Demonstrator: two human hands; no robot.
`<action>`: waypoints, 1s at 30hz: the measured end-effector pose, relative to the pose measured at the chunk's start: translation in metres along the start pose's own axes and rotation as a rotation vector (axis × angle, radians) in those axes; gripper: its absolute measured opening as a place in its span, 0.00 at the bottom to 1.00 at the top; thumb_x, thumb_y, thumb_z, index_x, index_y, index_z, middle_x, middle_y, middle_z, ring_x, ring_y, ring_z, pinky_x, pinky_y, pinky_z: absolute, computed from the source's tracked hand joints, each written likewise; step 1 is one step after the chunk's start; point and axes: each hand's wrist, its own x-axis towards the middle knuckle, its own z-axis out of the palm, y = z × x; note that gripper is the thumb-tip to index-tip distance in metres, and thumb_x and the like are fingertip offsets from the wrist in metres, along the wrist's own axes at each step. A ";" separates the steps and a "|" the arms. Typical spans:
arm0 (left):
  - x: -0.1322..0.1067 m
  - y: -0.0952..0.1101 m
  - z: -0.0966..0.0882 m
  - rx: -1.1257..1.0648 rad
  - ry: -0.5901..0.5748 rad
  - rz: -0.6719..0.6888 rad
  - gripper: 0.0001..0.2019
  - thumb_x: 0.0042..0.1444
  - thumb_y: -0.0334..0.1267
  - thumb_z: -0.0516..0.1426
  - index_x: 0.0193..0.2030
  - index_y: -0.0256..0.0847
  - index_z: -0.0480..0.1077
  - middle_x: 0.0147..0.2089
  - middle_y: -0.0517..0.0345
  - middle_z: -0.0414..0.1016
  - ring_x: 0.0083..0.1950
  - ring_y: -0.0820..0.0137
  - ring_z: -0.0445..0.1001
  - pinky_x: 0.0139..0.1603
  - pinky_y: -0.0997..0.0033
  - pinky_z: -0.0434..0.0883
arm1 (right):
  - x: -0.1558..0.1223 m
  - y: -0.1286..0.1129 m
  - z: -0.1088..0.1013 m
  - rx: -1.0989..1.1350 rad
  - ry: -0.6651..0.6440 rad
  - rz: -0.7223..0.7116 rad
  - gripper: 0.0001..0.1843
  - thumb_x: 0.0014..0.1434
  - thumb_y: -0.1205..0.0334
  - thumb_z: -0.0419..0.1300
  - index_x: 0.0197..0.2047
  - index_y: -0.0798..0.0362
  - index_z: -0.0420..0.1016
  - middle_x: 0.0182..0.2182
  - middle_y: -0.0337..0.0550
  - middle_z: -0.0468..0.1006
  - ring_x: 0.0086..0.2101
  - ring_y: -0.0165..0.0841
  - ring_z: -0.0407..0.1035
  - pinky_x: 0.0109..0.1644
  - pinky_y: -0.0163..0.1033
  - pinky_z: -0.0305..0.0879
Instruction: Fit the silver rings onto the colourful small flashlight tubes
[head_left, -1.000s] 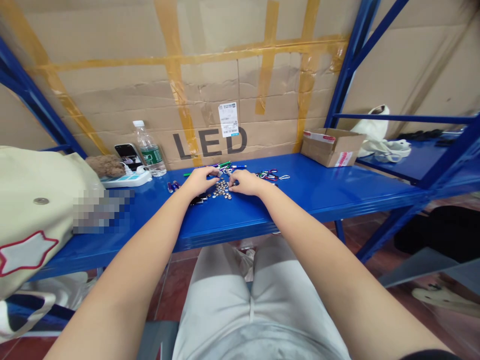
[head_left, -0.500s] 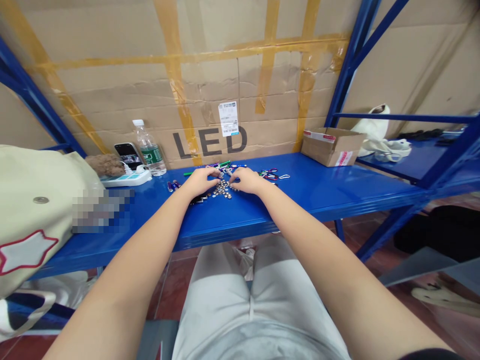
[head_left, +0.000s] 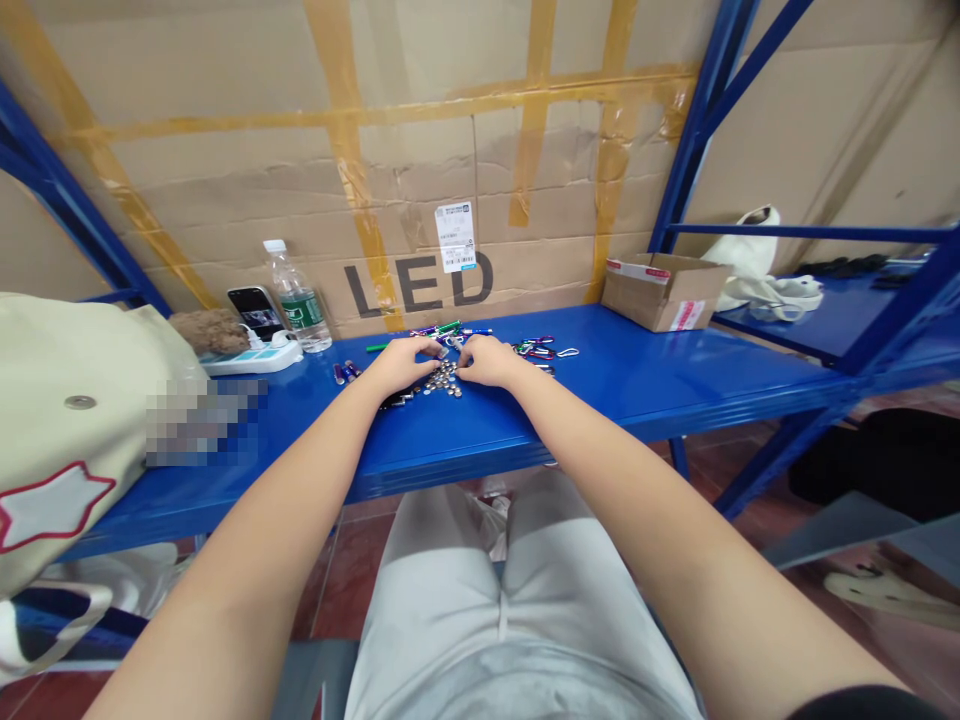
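My left hand (head_left: pixel 405 364) is at the left side of a heap of small round silver pieces (head_left: pixel 445 382), which look like button cells. Its fingers are curled with the thumb near the fingertips, and a small pale item seems to be at them, too small to name. Opposite it, my right hand (head_left: pixel 489 360) has its fingers bent down at the heap's right edge; what is in them is hidden. Behind the hands lie slim coloured metal tubes (head_left: pixel 450 328), green, purple and blue. Coloured carabiner clips (head_left: pixel 540 348) lie to the right of my right hand.
On the blue table (head_left: pixel 600 390), a water bottle (head_left: pixel 300 300), a phone (head_left: pixel 256 312) and a white power strip (head_left: pixel 262 357) stand back left. A cream bag (head_left: pixel 82 400) is at the left. A small carton (head_left: pixel 660 292) sits back right. Taped cardboard (head_left: pixel 285 180) walls the rear.
My right hand has shifted very slightly at the heap, with its fingers a little lower. My left hand stays almost in place.
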 end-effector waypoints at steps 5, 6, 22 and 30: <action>0.000 -0.001 0.000 -0.023 0.007 0.024 0.12 0.51 0.36 0.58 0.43 0.39 0.76 0.44 0.55 0.80 0.47 0.63 0.77 0.54 0.64 0.71 | 0.006 0.004 0.004 0.149 0.287 -0.111 0.07 0.54 0.59 0.62 0.35 0.49 0.80 0.46 0.43 0.76 0.49 0.37 0.69 0.53 0.42 0.64; 0.000 -0.001 0.000 -0.035 0.010 0.032 0.12 0.52 0.36 0.58 0.43 0.39 0.76 0.44 0.54 0.80 0.47 0.63 0.77 0.53 0.64 0.71 | 0.007 0.004 0.004 0.192 0.321 -0.146 0.07 0.55 0.58 0.62 0.36 0.49 0.79 0.46 0.43 0.76 0.50 0.37 0.69 0.54 0.43 0.63; 0.001 -0.006 0.002 -0.083 0.062 0.010 0.12 0.51 0.38 0.57 0.42 0.39 0.76 0.45 0.53 0.80 0.47 0.61 0.76 0.54 0.62 0.71 | -0.003 0.005 -0.005 0.040 0.170 0.007 0.08 0.55 0.61 0.61 0.38 0.47 0.80 0.48 0.44 0.74 0.50 0.41 0.67 0.54 0.47 0.63; 0.001 -0.001 -0.002 -0.028 0.042 0.000 0.12 0.50 0.37 0.58 0.41 0.40 0.76 0.44 0.55 0.80 0.48 0.62 0.76 0.54 0.63 0.71 | -0.003 0.002 -0.005 -0.091 0.003 0.095 0.10 0.54 0.55 0.63 0.40 0.43 0.82 0.49 0.47 0.76 0.51 0.47 0.67 0.53 0.50 0.64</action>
